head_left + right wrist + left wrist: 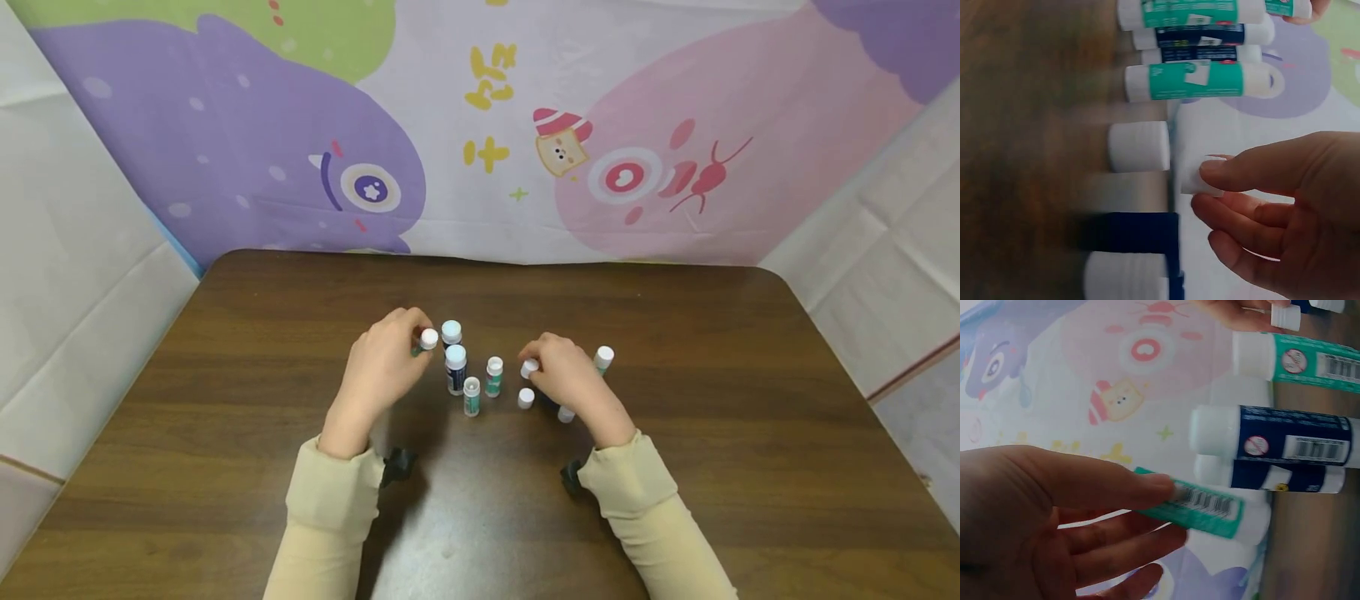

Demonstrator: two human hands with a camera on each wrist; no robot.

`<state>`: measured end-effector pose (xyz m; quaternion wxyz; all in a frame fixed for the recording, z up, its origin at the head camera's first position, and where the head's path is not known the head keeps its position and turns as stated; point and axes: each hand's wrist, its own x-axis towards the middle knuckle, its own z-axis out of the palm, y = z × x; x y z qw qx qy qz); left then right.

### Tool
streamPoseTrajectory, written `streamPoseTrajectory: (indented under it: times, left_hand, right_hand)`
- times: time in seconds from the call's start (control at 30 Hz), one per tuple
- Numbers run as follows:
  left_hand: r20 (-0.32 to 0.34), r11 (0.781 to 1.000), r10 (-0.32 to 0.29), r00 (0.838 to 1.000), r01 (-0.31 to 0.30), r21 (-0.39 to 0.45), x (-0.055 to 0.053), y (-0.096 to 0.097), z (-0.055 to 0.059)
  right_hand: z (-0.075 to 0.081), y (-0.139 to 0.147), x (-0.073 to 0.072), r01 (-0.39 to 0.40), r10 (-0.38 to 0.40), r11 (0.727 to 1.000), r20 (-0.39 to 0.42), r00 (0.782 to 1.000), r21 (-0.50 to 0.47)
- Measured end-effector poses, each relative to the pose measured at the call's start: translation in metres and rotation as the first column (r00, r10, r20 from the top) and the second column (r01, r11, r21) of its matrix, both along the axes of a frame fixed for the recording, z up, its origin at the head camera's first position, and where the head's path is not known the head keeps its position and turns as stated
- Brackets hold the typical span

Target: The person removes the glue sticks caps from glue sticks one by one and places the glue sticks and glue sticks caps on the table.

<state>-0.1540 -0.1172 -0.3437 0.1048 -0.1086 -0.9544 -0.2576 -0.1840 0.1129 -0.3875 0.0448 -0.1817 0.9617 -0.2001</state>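
My left hand holds a green-labelled glue stick between thumb and fingers, raised beside two upright blue-labelled glue sticks with white tops. In the left wrist view the thumb lies along its label. My right hand pinches a small white cap between thumb and fingertips; in the right wrist view the cap is partly hidden by the thumb. Two green-labelled glue sticks stand uncapped between my hands. Another white cap rests on the table just below my right fingers.
A white-topped glue stick stands beyond my right hand. Another white-ended piece shows under that hand, near something dark blue, blurred in the right wrist view. Behind the brown table hangs a cartoon-printed cloth.
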Motion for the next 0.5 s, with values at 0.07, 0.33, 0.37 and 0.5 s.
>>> streamPoseTrajectory:
  times: [0.07, 0.33, 0.37, 0.5]
  left_hand:
    - [0.038, 1.000, -0.007, 0.999, 0.008, -0.028, -0.003, -0.001, -0.004]
    - [0.121, 0.995, -0.048, 0.991, 0.058, -0.077, -0.010, -0.002, -0.020]
    - [0.126, 0.995, -0.052, 0.991, 0.063, -0.082, -0.011, -0.002, -0.022]
    - [0.145, 0.992, -0.055, 0.988, 0.071, -0.109, -0.013, 0.000, -0.026]
  right_hand:
    - [-0.004, 0.000, -0.001, 0.001, -0.001, 1.000, 0.002, 1.000, 0.019]
    - [-0.015, -0.002, -0.003, -0.003, 0.007, 0.994, -0.036, 0.999, 0.108]
    - [-0.016, -0.002, -0.003, -0.005, 0.010, 0.993, -0.042, 0.999, 0.118]
    - [-0.018, -0.001, -0.003, -0.015, 0.023, 0.990, -0.054, 0.998, 0.139]
